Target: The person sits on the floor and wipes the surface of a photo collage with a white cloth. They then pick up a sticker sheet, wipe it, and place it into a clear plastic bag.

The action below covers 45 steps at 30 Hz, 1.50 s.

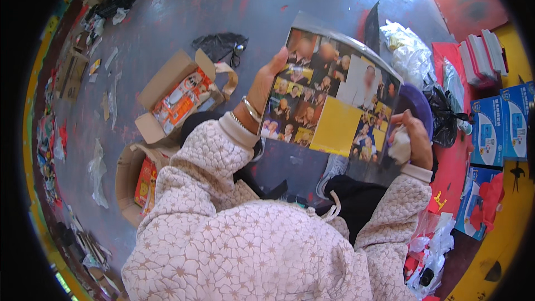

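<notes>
A flat rectangular sheet or cover printed with many small photos [337, 123], edged with clear plastic, is held up before me. My left hand [262, 86] grips its left edge, thumb at the front, with bracelets on the wrist. At its lower right edge is my right hand [411, 136], fingers curled around a crumpled whitish cloth [400, 145]. Whether the right fingers also touch the sheet, I cannot tell. Behind the right hand stands a purple plastic basin [420, 99], partly hidden.
Left of me are an open cardboard box [149, 128] with orange packets and another cardboard box [126, 175] with red packets. A black plastic bag [217, 46] lies ahead. At right are white plastic bags [411, 56], blue printed boxes [487, 133] and stacked pink-and-white items [480, 58].
</notes>
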Each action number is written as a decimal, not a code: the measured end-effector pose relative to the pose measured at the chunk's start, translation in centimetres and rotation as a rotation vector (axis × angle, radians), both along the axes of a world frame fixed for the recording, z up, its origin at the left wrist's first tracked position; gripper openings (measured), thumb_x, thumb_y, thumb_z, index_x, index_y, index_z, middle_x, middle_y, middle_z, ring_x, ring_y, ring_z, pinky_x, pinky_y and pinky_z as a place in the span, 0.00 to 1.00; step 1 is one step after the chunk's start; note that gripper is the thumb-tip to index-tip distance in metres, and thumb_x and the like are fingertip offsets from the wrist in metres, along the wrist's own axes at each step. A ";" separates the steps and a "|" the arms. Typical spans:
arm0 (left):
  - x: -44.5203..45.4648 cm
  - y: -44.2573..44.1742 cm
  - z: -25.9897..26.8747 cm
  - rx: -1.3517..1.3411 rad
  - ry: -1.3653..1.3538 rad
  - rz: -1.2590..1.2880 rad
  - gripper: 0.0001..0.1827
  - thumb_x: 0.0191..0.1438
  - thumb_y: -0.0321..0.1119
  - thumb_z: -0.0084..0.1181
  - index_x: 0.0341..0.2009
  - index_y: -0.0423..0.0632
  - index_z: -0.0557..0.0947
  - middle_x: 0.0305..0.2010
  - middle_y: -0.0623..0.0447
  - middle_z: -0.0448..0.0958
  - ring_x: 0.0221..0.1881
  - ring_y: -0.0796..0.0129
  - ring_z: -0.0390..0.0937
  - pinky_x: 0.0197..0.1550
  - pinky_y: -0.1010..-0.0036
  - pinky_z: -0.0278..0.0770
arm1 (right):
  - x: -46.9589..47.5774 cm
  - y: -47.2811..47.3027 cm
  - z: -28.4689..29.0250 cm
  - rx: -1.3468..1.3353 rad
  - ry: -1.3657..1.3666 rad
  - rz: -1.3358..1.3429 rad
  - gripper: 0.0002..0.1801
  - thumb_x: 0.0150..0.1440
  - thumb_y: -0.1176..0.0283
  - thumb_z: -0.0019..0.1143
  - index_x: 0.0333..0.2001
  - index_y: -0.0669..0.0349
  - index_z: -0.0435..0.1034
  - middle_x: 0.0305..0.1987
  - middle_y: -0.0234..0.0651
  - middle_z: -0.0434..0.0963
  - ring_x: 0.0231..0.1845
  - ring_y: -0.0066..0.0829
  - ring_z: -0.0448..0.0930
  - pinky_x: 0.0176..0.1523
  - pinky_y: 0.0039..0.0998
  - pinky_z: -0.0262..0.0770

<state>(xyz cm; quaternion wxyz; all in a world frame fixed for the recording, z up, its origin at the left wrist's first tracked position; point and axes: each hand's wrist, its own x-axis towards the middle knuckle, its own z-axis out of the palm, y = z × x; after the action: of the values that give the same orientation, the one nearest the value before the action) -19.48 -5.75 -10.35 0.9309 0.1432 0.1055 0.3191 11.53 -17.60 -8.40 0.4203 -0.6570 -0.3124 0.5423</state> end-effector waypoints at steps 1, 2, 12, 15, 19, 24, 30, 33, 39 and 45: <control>-0.1 0.2 -0.4 -0.003 -0.017 -0.022 0.26 0.56 0.53 0.36 0.45 0.43 0.70 0.43 0.44 0.74 0.39 0.59 0.75 0.42 0.66 0.74 | 0.2 0.4 0.6 -0.045 -0.117 0.041 0.22 0.57 0.55 0.40 0.32 0.65 0.69 0.16 0.33 0.70 0.14 0.23 0.70 0.19 0.23 0.66; 0.1 0.0 -0.4 -0.044 -0.005 -0.032 0.26 0.56 0.52 0.36 0.44 0.42 0.71 0.42 0.44 0.74 0.38 0.59 0.75 0.42 0.67 0.74 | 0.9 0.5 0.2 -0.025 -0.196 -0.054 0.23 0.57 0.54 0.38 0.31 0.65 0.68 0.16 0.33 0.69 0.14 0.23 0.70 0.18 0.22 0.66; 1.6 -0.5 -1.1 -0.096 -0.270 -0.159 0.23 0.57 0.49 0.35 0.46 0.44 0.69 0.43 0.43 0.73 0.40 0.58 0.75 0.42 0.66 0.74 | -9.0 3.8 2.8 0.704 0.368 -0.150 0.12 0.52 0.69 0.48 0.39 0.64 0.66 0.35 0.36 0.72 0.33 0.23 0.74 0.34 0.24 0.72; 2.9 -0.6 -1.0 -0.266 -0.002 -0.015 0.24 0.56 0.50 0.37 0.41 0.40 0.73 0.37 0.42 0.75 0.35 0.57 0.76 0.37 0.67 0.76 | -15.4 3.1 1.4 0.936 -0.400 0.359 0.13 0.44 0.78 0.53 0.37 0.60 0.66 0.37 0.35 0.71 0.33 0.26 0.74 0.33 0.25 0.72; 2.6 -0.7 -1.7 -0.243 -0.168 -0.203 0.25 0.55 0.51 0.38 0.42 0.40 0.72 0.38 0.41 0.75 0.38 0.56 0.75 0.44 0.61 0.72 | -17.6 2.8 -1.7 1.196 -1.063 0.569 0.13 0.38 0.78 0.54 0.31 0.57 0.68 0.35 0.35 0.70 0.31 0.35 0.75 0.31 0.28 0.72; 3.6 -2.9 -1.8 -0.204 -0.021 -0.219 0.25 0.56 0.49 0.37 0.49 0.44 0.68 0.44 0.43 0.72 0.43 0.58 0.73 0.46 0.64 0.71 | -12.0 6.8 -0.9 1.009 -1.266 0.097 0.10 0.41 0.72 0.55 0.31 0.53 0.69 0.34 0.35 0.70 0.31 0.34 0.75 0.28 0.29 0.72; 4.2 -3.0 -2.8 -0.155 -0.042 -0.320 0.25 0.58 0.49 0.33 0.47 0.40 0.69 0.43 0.44 0.73 0.41 0.58 0.74 0.45 0.65 0.72 | -7.5 8.1 -3.9 0.511 -1.153 0.074 0.08 0.46 0.66 0.48 0.29 0.54 0.71 0.32 0.33 0.71 0.30 0.34 0.74 0.35 0.35 0.71; 4.2 -2.7 -3.1 -0.106 0.075 -0.243 0.24 0.58 0.49 0.32 0.45 0.40 0.69 0.42 0.45 0.73 0.40 0.59 0.74 0.44 0.67 0.72 | -9.3 7.7 -2.8 0.852 -1.380 0.147 0.06 0.46 0.67 0.48 0.28 0.55 0.70 0.30 0.33 0.71 0.28 0.35 0.73 0.34 0.34 0.71; 4.1 -3.3 -3.8 0.386 0.335 0.039 0.21 0.58 0.47 0.34 0.47 0.44 0.67 0.41 0.49 0.73 0.40 0.63 0.74 0.45 0.71 0.72 | -16.7 5.1 -2.5 0.903 -1.012 0.124 0.04 0.44 0.73 0.50 0.27 0.59 0.67 0.29 0.36 0.70 0.28 0.34 0.74 0.29 0.35 0.71; 4.3 -4.1 -3.1 -0.018 0.215 -0.192 0.23 0.57 0.48 0.36 0.49 0.44 0.67 0.42 0.49 0.73 0.38 0.66 0.75 0.42 0.73 0.74 | -13.7 6.3 -1.3 0.642 -1.093 0.120 0.06 0.49 0.68 0.48 0.30 0.57 0.69 0.32 0.37 0.70 0.33 0.37 0.74 0.34 0.32 0.71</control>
<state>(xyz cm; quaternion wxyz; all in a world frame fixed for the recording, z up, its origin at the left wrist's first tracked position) -15.20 -9.84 -13.43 0.9418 0.1776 0.1930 0.2104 -2.13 -11.28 -9.66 0.3451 -0.6616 -0.6650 0.0309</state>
